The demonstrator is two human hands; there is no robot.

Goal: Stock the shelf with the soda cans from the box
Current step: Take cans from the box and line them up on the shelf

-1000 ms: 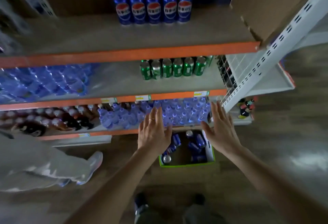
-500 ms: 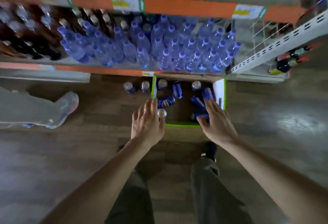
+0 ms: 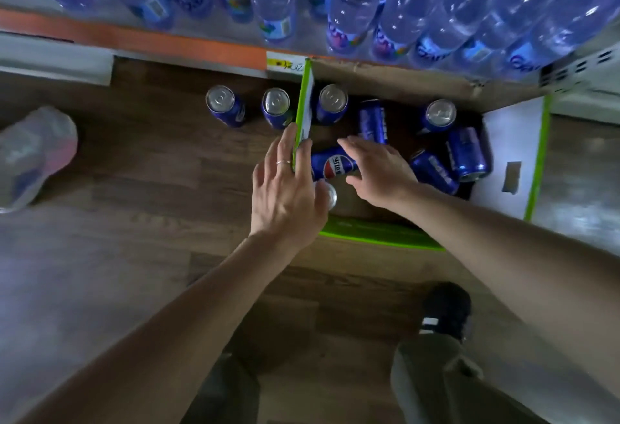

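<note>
The soda cans lie and stand in an open cardboard box [image 3: 385, 234] with green edges, set on the wooden floor [image 3: 151, 188] right against the foot of the shelf [image 3: 167, 44]. Inside it, 2 blue cans stand upright at the back: 1 in the back-left corner [image 3: 332, 104] and 1 toward the back right [image 3: 439, 115]. Between them a can lies on its side [image 3: 372, 121], and 2 more lie tilted at the right, 1 against the right wall [image 3: 467, 154] and 1 just beside it [image 3: 433, 171]. A can with a red, white and blue logo [image 3: 333, 165] lies on its side at the left of the box, and an upright can's silver top [image 3: 327, 193] shows near the front-left corner.

The right hand [image 3: 375, 171] reaches into the box with fingers spread and straight, hanging over the logo can; whether it touches the can cannot be told. The left hand [image 3: 288, 188], a ring on 1 finger, is spread flat, its fingertips at the box's raised left flap [image 3: 304, 111] and its palm partly covering the silver-topped can.

Outside the box, 2 upright cans [image 3: 225, 106] stand on the floor just left of the flap. Clear water bottles [image 3: 352, 4] fill the shelf above. A pale shoe [image 3: 37, 151] sits at the far left, and the person's dark shoe [image 3: 446, 309] is near the bottom.
</note>
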